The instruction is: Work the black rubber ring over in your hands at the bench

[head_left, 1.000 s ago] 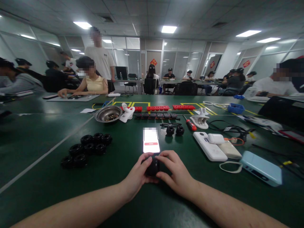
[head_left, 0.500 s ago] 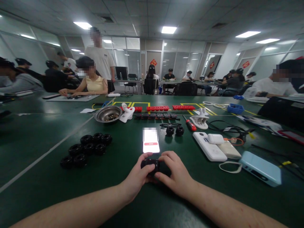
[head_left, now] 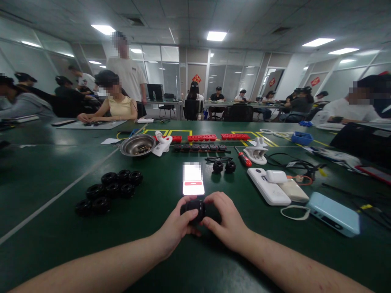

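My left hand [head_left: 180, 217] is closed around a black cylindrical part [head_left: 200, 206], thumb across its near side. At the part's right end, the thumb and fingertips of my right hand [head_left: 224, 215] are curled against its rim. Its exact kind cannot be made out. Just beyond my hands lies a phone [head_left: 193, 188] with a bright screen. Several thick black ring-shaped parts [head_left: 112, 190] lie in a cluster to the left. Two similar black parts [head_left: 218, 166] stand to the right of the phone, with thin black pieces behind them.
A metal bowl [head_left: 138, 145] holds small pieces. Red trays [head_left: 202, 138] and a black strip [head_left: 202, 148] line the back. On the right are a screwdriver [head_left: 244, 158], white stand [head_left: 255, 154], white power bank [head_left: 267, 188] and light-blue box [head_left: 334, 213]. A person [head_left: 119, 108] sits opposite.
The black part has turned slightly in my fingers and tilts a little higher. My right fingertips have shifted slightly at its end. The whole view has moved a little.
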`<state>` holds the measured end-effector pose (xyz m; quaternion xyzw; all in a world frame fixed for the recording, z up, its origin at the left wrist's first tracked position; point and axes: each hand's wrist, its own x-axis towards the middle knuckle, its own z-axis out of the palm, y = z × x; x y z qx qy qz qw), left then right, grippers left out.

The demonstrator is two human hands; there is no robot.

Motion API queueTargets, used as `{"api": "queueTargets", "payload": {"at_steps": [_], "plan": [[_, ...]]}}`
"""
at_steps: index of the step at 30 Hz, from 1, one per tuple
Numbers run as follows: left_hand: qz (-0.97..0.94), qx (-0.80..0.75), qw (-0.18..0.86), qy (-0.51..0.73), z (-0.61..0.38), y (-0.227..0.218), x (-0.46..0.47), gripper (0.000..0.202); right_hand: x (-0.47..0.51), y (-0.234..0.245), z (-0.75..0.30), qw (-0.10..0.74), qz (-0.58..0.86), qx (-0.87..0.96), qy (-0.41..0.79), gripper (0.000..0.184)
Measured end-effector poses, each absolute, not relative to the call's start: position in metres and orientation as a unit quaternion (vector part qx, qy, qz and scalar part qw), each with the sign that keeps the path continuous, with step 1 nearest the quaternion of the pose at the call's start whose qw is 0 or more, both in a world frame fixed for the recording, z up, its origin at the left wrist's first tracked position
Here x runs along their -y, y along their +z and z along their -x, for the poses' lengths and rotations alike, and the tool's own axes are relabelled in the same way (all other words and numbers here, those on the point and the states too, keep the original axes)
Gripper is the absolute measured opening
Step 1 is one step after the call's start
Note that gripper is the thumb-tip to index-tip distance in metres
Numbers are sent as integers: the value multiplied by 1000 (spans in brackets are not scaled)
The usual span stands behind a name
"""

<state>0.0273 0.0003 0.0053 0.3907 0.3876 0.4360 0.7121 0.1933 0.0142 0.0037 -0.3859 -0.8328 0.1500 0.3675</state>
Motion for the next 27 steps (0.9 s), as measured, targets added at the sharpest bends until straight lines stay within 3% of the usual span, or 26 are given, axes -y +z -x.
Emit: {"api": "queueTargets", "payload": {"at_steps": [6, 11, 16, 23, 27], "plan": [[-391, -379, 725, 420, -26, 4, -2, 45, -14, 6, -193, 347, 388, 841, 148, 21], [-379, -405, 733, 394, -30, 9, -5, 36, -11, 7, -194, 347, 336, 862, 153, 38], [-378, -392, 729, 414, -29, 9, -4, 31, -10, 6, -194, 356, 335, 859, 154, 39], [-406, -378, 722, 413, -25, 0, -2, 52, -16, 5, -194, 352, 386, 837, 166, 22], [-408, -386, 721, 407, -27, 0, -4, 47, -16, 3, -195, 362, 346, 853, 148, 24]]}}
